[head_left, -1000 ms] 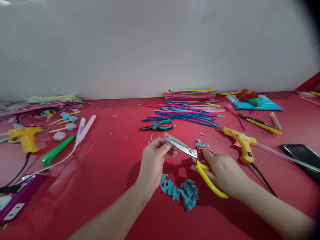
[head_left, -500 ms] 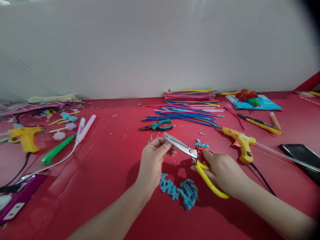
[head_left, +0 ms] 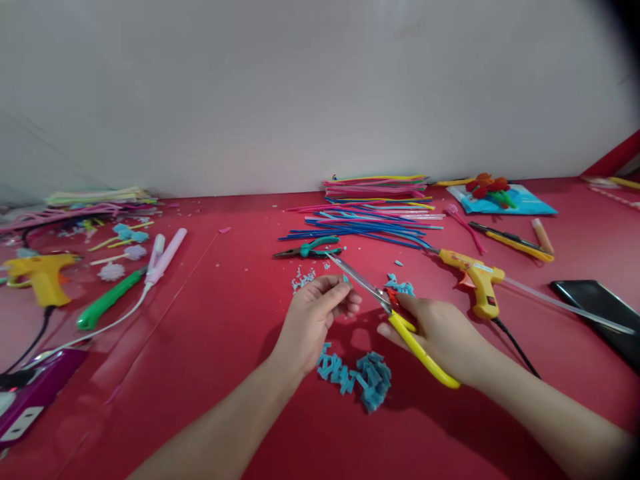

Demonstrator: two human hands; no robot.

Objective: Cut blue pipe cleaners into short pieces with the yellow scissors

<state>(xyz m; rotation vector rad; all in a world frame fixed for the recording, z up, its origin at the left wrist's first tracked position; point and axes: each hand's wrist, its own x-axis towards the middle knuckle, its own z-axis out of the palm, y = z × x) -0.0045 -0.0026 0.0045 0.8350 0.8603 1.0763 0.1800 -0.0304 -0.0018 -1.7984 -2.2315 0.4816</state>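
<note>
My right hand (head_left: 443,337) is closed round the yellow and red handles of a pair of scissors (head_left: 360,280), whose blades point up and to the left. My left hand (head_left: 317,313) pinches a small blue piece (head_left: 346,278) between thumb and forefinger, close beside the blades. Below the hands lies a heap of blue cut pieces (head_left: 373,380), with a looser row of them stretching left. More blue pieces (head_left: 400,285) rest behind the scissors' handles. Tiny pale clippings (head_left: 303,280) are scattered behind my left hand.
Teal-handled pliers (head_left: 307,249) lie in front of bundled pipe cleaners (head_left: 370,223). To the right are a yellow glue gun (head_left: 475,277), a cutter knife (head_left: 513,241) and a black phone (head_left: 597,317). Another glue gun (head_left: 45,277), a pink straightener (head_left: 167,257) and a purple power strip (head_left: 37,393) are left.
The scissor blades have shifted off my left fingertips, so the pinched blue piece now shows. More pale clippings are visible behind the left hand. The whole view has moved slightly.
</note>
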